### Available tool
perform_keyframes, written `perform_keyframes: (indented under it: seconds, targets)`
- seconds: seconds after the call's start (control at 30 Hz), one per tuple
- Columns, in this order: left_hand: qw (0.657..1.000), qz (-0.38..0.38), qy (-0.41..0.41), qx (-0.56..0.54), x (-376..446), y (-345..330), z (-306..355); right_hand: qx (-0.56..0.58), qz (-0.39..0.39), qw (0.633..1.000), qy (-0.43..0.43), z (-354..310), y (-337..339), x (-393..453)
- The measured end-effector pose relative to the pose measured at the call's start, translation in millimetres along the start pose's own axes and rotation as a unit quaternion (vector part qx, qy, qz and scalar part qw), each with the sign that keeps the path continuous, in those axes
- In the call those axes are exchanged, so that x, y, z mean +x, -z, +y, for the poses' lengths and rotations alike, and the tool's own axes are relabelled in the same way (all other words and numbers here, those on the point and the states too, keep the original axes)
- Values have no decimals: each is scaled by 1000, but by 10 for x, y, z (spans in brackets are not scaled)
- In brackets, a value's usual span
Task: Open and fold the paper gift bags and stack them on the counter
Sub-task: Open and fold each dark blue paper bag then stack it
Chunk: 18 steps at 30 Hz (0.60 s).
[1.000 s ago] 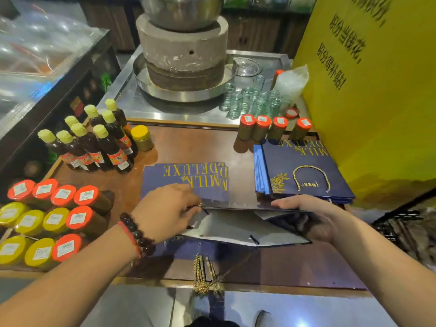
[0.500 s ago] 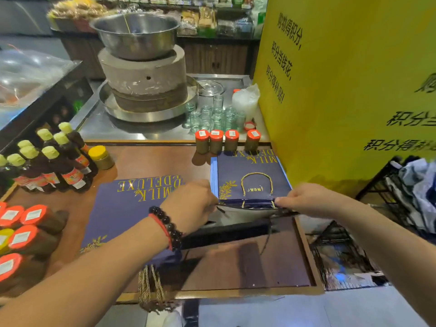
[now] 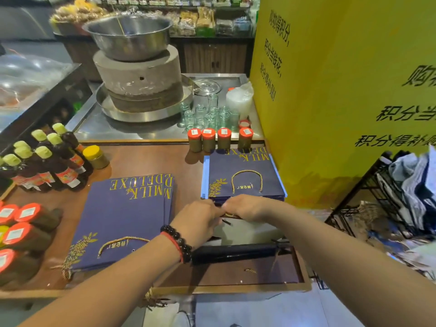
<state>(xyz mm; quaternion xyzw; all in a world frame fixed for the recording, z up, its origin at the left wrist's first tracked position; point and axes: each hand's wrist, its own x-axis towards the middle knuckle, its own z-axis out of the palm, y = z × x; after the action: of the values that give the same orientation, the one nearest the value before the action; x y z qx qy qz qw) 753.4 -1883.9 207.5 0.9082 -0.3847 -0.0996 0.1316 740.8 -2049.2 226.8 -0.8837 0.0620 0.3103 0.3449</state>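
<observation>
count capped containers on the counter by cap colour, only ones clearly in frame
Yellow-green caps, sauce bottles: 6
Yellow cap, small jar: 1
Orange caps, standing jars: 4
Orange caps, lying jars: 5, more may be cut off at the left edge
Total: 16

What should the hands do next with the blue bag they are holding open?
Probably press the open bag flat. Both the left hand and the right hand pinch its far top edge together, and its pale inside still gapes toward the person. Once flat, it could go on the stack lying just behind it on the counter.
</observation>
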Motion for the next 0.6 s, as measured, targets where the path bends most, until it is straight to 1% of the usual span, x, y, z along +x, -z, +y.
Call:
perform_keyframes:
  seconds: [0.03, 0.07, 0.13, 0.2, 0.3, 0.43, 0.53, 0.6]
  targets:
    - [1000, 11, 9, -16, 1, 3, -9, 7, -5, 1000, -8, -71, -26, 63]
    - [999, 25, 20, -34, -3, 8, -27, -10, -11, 1000, -6, -121, -38, 109]
    - [997, 38, 51, -49, -29, 43, -36, -55, -32, 998, 26, -211, -52, 152]
    - [997, 47, 57, -18, -41, 75, -52, -76, -74, 994, 38, -222, -37, 240]
    - [996, 45, 73, 20, -38, 102, -105, -54, -110, 992, 33, -280, -8, 265]
    - [995, 44, 78, 49, -16, 131, -153, 3, -95, 996, 4, -241, 52, 303]
    - [993, 32, 55, 94, 15, 142, -175, -54, -92, 994, -17, -164, 75, 377]
    - [992, 25, 40, 119, 40, 137, -188, -104, -109, 989, -15, -107, 116, 359]
